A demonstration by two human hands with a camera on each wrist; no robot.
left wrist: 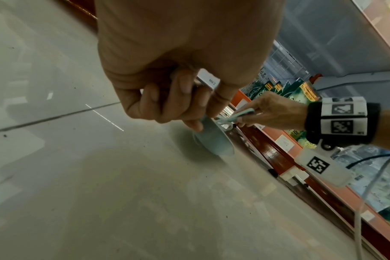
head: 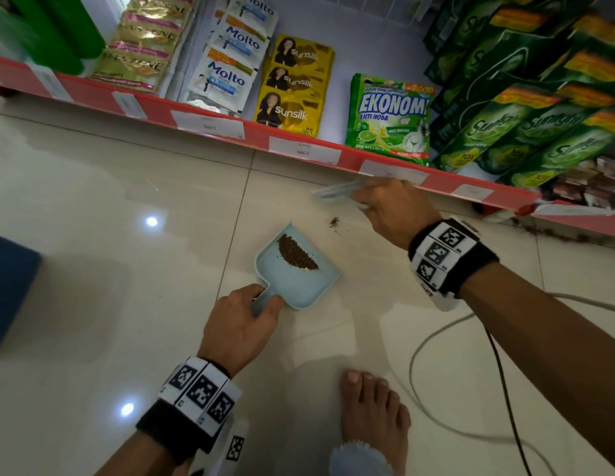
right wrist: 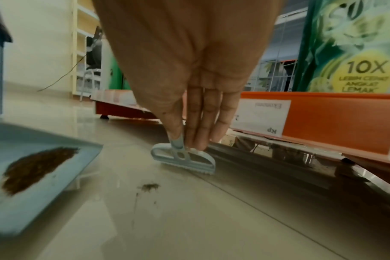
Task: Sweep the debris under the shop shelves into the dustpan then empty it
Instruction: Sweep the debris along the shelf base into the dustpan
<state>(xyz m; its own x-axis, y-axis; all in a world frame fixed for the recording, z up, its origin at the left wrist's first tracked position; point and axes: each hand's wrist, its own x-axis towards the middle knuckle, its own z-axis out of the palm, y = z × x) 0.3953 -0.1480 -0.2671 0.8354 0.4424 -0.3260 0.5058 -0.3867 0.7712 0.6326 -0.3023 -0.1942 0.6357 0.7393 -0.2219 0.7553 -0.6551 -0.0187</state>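
Pale blue plastic dustpan (head: 300, 280) lies on glossy floor tiles (head: 93, 201), holding a crescent of brown granular debris (head: 296, 254). Left hand (head: 240, 321) grips its handle. Right hand (head: 392, 209) holds a small blue brush (right wrist: 185, 159) at the red shelf edge (head: 209, 121); loose crumbs (head: 333, 221) lie between. Shelved sachets read Molto (head: 227, 75), Sunsilk (head: 294, 85), Ekonomi (head: 390, 120).

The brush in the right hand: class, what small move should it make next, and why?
Probably a short pull of the brush toward the dustpan. The right hand holds it at the shelf's base, a small clump of debris lies loose between it and the pan's mouth, and the left hand grips the pan's handle.
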